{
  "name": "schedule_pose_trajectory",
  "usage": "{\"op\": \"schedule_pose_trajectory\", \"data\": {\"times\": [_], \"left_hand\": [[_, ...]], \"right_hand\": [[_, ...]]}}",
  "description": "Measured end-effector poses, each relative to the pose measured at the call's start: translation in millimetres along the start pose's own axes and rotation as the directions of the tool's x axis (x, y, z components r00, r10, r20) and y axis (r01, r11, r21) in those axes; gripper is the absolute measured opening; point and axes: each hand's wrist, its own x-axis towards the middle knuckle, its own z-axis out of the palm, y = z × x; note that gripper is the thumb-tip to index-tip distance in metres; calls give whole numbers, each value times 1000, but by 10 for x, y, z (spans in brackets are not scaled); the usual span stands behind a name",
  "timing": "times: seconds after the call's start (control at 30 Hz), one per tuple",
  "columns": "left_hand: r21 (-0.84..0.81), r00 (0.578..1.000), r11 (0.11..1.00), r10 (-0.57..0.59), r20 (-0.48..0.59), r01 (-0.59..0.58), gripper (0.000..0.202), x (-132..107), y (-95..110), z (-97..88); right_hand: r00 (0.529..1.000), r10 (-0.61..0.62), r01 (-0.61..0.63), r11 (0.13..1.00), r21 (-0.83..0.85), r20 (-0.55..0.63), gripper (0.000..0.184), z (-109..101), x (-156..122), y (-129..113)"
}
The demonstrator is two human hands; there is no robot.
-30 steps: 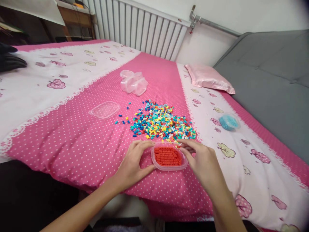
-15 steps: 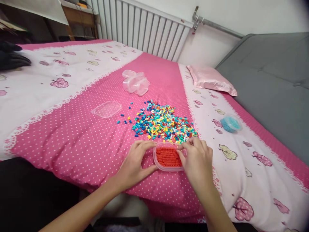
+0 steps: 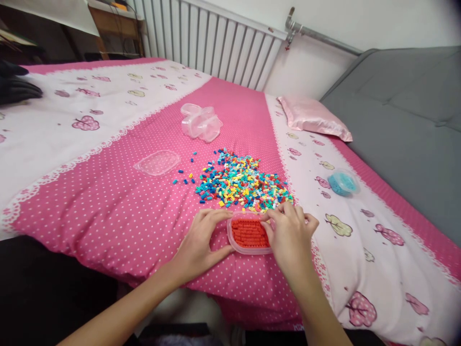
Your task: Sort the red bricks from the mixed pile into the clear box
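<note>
Many red bricks [image 3: 250, 234] line the clear tub [image 3: 248, 251] in close rows, six o'clock on my remote feed; a mixed heap [image 3: 245, 185], some of it red, remains outside at twelve. My left hand [image 3: 198, 241], thumb and fingers wide apart, holds the tub's nine-o'clock end. My right hand [image 3: 293, 236] arches over its three-o'clock end, fingertips pinched close; whether on a brick, I cannot tell.

Tub [image 3: 248, 251] looks like glossy clear plastic, bricks [image 3: 241, 182] plastic too, pillow [image 3: 313, 117] shiny satiny cloth, bedspread [image 3: 108, 206] matt cloth.
</note>
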Motion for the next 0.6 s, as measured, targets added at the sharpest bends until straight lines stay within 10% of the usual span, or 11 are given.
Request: {"op": "schedule_pose_trajectory", "data": {"times": [0.6], "left_hand": [[14, 1000, 1000, -1, 9, 1, 54, 0, 2, 0]], "right_hand": [[999, 33, -36, 994, -108, -30, 15, -27, -31, -23]]}}
